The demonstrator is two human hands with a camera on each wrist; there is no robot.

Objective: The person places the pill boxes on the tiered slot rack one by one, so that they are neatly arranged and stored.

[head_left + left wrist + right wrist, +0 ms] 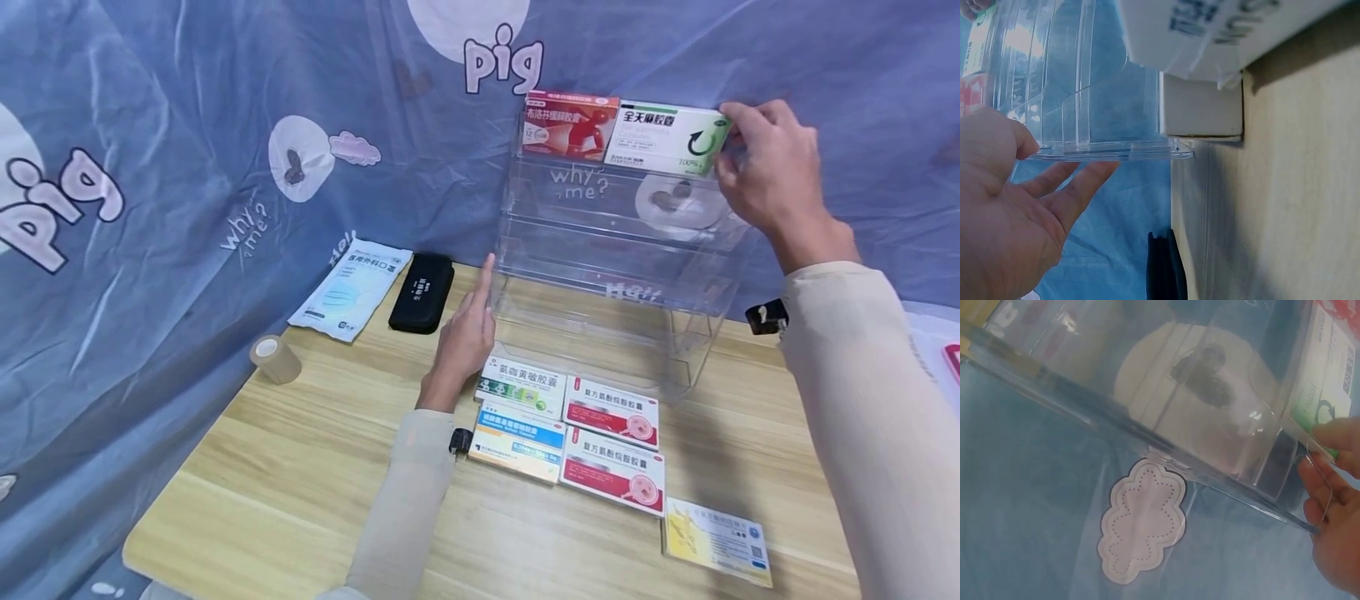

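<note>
In the head view a clear acrylic tiered rack point(611, 225) stands at the back of the table. A red medicine box point(570, 127) sits upright on its top tier, beside a white and green medicine box point(667, 140). My right hand point(776, 162) pinches that white and green box at its right end, thumb on the front, as the right wrist view also shows. Lower down, my left hand point(465, 337) is at the rack's left side. Thumb and fingers lie on either side of the side panel point(1116, 151) in the left wrist view, index finger pointing up.
Several medicine boxes lie flat before the rack, among them a blue and orange box point(517, 440) and a red and white box point(613, 468). A yellow and white box point(716, 540) lies nearer. A mask packet point(351, 289), black case point(422, 292) and tan tape roll point(275, 360) are left.
</note>
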